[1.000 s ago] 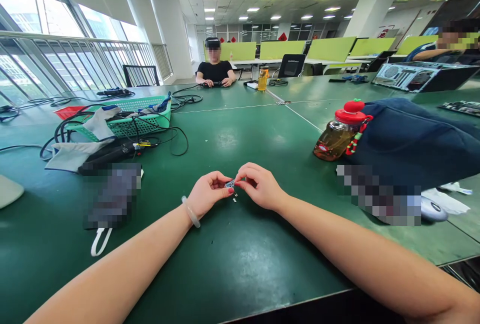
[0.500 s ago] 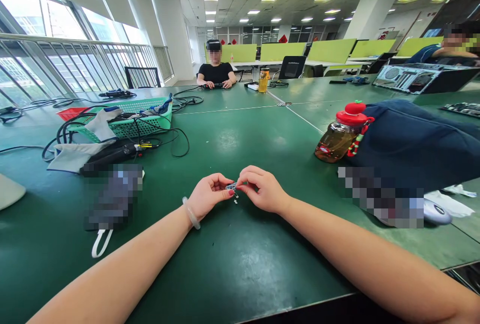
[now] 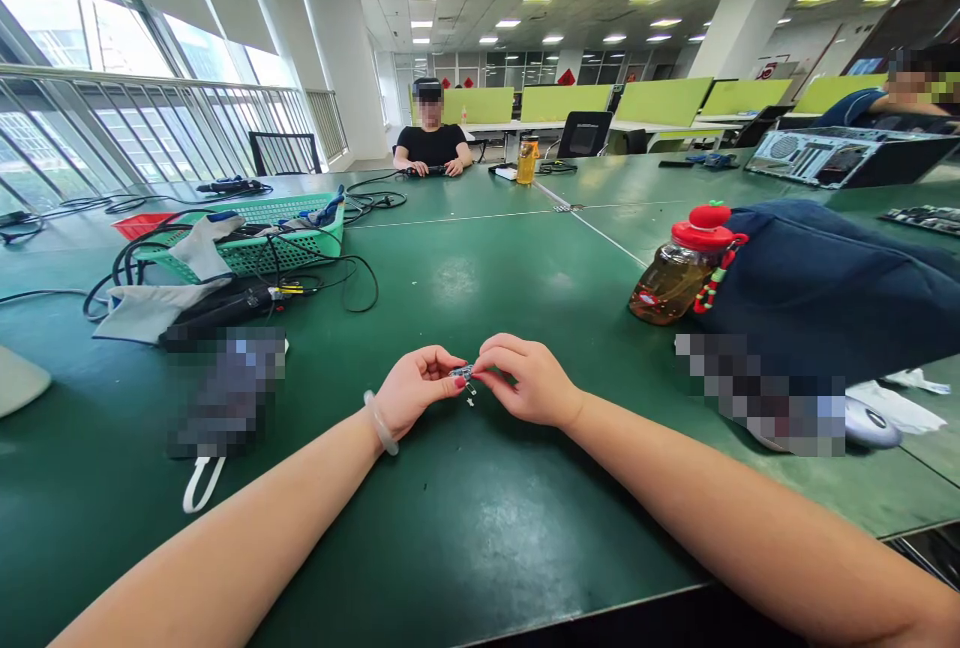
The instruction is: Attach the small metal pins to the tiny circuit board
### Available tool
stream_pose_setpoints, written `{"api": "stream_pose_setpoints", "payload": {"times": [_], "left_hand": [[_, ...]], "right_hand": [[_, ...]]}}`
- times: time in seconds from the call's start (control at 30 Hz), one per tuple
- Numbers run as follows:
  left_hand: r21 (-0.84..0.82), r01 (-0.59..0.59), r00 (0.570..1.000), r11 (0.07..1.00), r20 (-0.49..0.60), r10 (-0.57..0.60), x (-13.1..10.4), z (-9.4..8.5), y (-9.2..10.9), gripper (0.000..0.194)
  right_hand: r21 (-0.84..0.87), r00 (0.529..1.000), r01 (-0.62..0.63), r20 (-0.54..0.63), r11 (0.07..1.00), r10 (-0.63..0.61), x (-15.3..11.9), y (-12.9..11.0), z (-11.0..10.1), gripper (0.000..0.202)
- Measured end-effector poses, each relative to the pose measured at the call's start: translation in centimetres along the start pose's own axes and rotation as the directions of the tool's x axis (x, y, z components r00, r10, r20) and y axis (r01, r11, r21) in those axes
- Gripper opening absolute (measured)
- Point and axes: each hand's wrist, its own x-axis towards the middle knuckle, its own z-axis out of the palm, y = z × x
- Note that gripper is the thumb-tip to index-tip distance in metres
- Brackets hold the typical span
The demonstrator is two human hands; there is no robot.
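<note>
Over the middle of the green table (image 3: 480,518), a small silvery metal trinket (image 3: 462,372) is pinched between the thumb and fingers of my left hand (image 3: 416,390). A little star-shaped piece (image 3: 470,402) shows just below it. My right hand (image 3: 525,378) is closed in a pinch, its fingertips against the trinket's right side. The fingertips cover much of the trinket, so its exact shape is too small to tell.
At the left are a green basket (image 3: 304,246) with cables and gloves, and a dark phone-like object (image 3: 229,393). A red-lidded bottle (image 3: 667,278) and a dark blue bag (image 3: 832,288) stand right. Across the table sits a person (image 3: 431,146).
Both hands keep their hold, with only a very slight shift of the fingers and trinket.
</note>
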Motion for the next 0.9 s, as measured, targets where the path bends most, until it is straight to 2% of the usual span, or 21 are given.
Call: {"api": "stream_pose_setpoints", "payload": {"times": [0.53,0.73,0.9], "left_hand": [[0.065,-0.005,1.000,0.998,-0.001,0.005,0.03,0.00,0.02,0.028],[0.095,-0.009,1.000,0.995,0.001,0.009,0.02,0.07,0.07,0.028],[0.093,-0.016,1.000,0.996,0.003,0.016,0.09,-0.05,-0.02,0.028]], "right_hand": [[-0.038,0.999,0.029,0.021,0.999,-0.028,-0.03,0.06,-0.09,0.011],[-0.004,0.999,0.037,-0.036,0.999,-0.037,-0.05,0.20,0.08,0.009],[0.010,0.999,0.040,-0.031,0.999,-0.040,-0.07,0.23,0.06,0.009]]}}
